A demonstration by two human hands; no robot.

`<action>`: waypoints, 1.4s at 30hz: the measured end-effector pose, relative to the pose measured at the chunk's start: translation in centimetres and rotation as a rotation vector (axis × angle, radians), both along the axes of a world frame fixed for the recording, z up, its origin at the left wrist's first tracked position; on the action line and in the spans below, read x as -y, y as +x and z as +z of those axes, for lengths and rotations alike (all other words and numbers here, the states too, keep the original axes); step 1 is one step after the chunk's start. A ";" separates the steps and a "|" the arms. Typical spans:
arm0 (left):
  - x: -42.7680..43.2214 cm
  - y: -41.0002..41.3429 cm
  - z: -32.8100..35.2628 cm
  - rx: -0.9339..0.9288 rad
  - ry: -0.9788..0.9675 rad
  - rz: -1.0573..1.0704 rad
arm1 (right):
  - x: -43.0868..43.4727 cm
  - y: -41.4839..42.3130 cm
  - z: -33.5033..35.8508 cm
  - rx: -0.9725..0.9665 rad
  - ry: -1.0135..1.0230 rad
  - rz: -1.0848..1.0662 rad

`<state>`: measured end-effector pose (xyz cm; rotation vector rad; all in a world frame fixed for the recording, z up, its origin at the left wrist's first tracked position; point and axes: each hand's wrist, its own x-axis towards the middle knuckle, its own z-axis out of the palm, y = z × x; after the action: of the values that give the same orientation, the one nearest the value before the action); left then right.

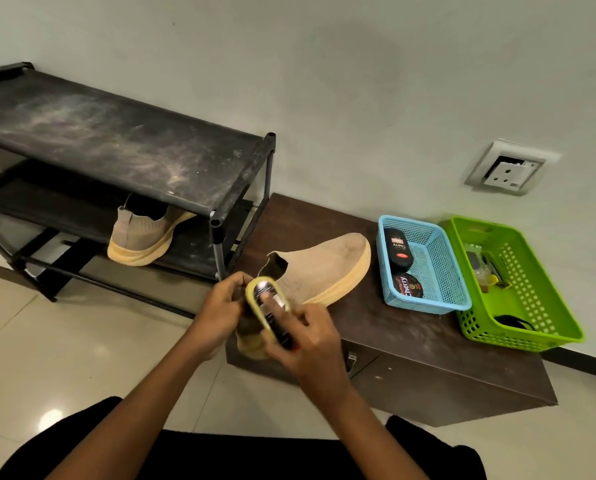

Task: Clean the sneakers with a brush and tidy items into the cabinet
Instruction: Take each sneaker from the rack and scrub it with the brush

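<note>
On cabinet (393, 327), blue basket (438, 258) holds two polish tins (398, 247); green basket (531, 292) holds small items. Left hand (220, 306) and right hand (310, 337) both grip brush (267, 299), fingers curled, beside sneaker (324, 268).

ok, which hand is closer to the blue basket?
Right. Both grip the brush, left of the blue basket: right hand on the basket side, left hand on the far side.

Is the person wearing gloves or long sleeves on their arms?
No gloves. The left hand and right hand are bare. Both forearms are bare too, with no sleeves, watch or bracelet showing. Black clothing shows only at the bottom of the picture.
</note>
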<state>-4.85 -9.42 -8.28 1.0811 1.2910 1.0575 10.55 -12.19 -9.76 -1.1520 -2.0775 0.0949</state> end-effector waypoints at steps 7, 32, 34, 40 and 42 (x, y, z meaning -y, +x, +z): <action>-0.2 0.3 -0.2 -0.083 0.027 -0.030 | -3.9 4.0 0.6 -0.137 -0.073 -0.298; 0.0 2.6 -0.1 -1.177 0.487 -0.046 | -3.6 4.7 -1.9 -0.085 -0.291 -0.410; 0.3 4.2 -0.7 -1.272 0.469 -0.004 | -3.6 4.7 -1.9 -0.105 -0.297 -0.417; 0.0 6.1 0.2 -1.370 0.214 0.010 | -2.2 3.4 -2.2 -0.120 -0.257 -0.297; 0.0 6.3 0.4 -1.388 0.185 0.017 | -2.3 3.5 -2.3 -0.127 -0.229 -0.302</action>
<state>1.43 -9.38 -7.93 2.0866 2.2550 0.3105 14.06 -9.88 -12.08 -1.5450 -1.7937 0.2584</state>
